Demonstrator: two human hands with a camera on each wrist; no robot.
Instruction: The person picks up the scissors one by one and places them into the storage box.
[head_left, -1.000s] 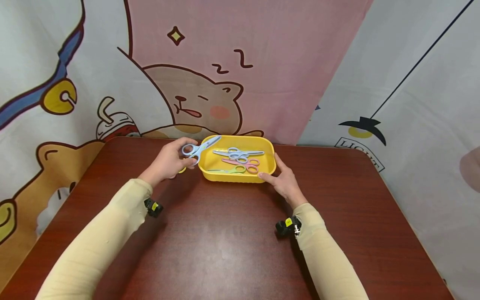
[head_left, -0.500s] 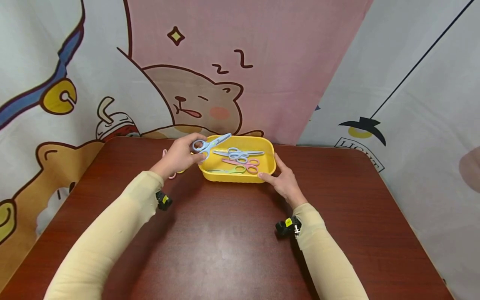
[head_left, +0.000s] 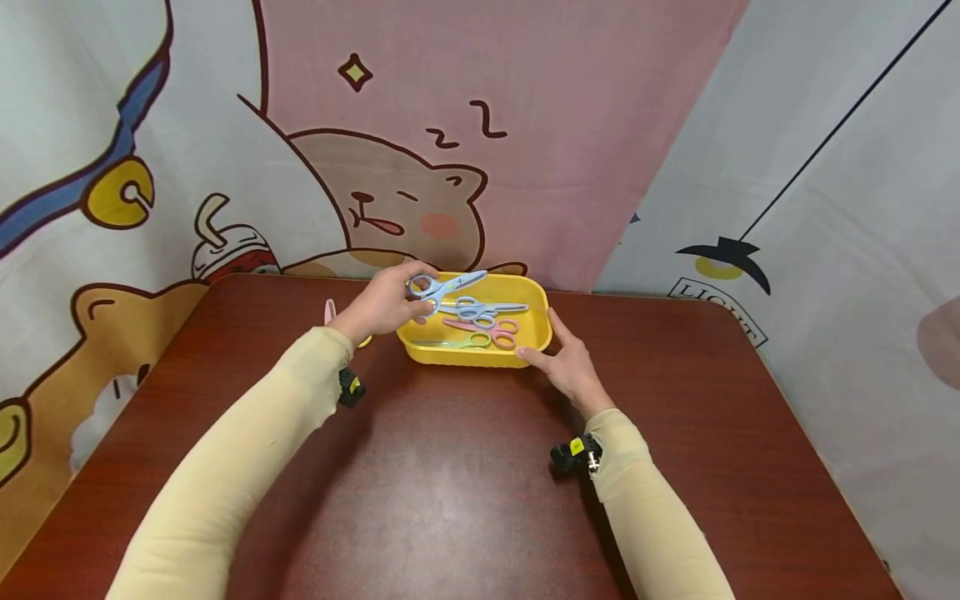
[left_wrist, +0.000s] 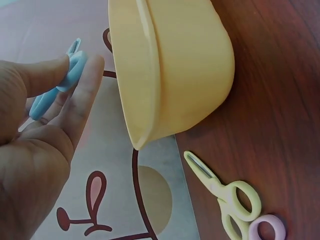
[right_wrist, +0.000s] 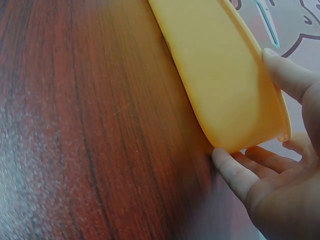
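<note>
My left hand [head_left: 386, 303] pinches a pair of blue scissors [head_left: 459, 284] by the handle loops, blades pointing right over the yellow plastic basket [head_left: 457, 357]. In the left wrist view, the blue handle [left_wrist: 75, 71] lies between thumb and fingers. Inside the basket are more scissors: blue ones [head_left: 516, 307], a pink pair [head_left: 501, 333] and a green pair [head_left: 478, 340]. My right hand [head_left: 573, 368] holds the basket's right end. Its thumb [right_wrist: 282, 70] is on the rim, with the fingers against the outer wall and low corner.
Left of the basket, yellow scissors [left_wrist: 224, 192] lie on the brown table [head_left: 450, 483]. Beside them is a pink handle loop [left_wrist: 273, 218], partly out of frame. My left arm mostly hides both in the head view. A printed curtain [head_left: 570, 150] hangs behind the table.
My left hand has moved right, carrying the blue scissors from the basket's left edge to over its inside. The right hand and the basket have stayed in place.
</note>
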